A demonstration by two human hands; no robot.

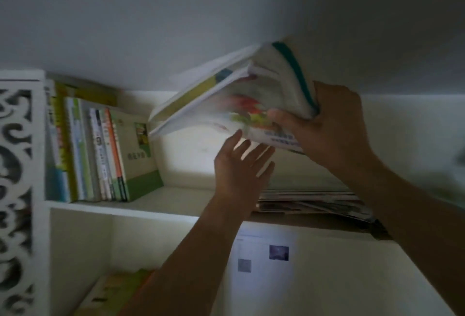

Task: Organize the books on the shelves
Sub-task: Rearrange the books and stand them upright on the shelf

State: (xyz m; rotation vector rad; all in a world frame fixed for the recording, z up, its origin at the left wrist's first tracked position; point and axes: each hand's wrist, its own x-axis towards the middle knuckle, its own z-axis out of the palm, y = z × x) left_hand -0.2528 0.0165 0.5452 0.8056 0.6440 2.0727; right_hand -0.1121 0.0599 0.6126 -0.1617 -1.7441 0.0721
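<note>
While the right hand clamps a floppy bundle of thin white paperback books above the white upper shelf, the open left hand should support its sagging, slippery free edge.

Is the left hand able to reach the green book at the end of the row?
Probably yes. The open left hand has bare shelf between it and the green book; the lifted bundle of books hangs above that path.

White shelf: upright books at left, flat stack at right; lower compartment w/ book.
</note>
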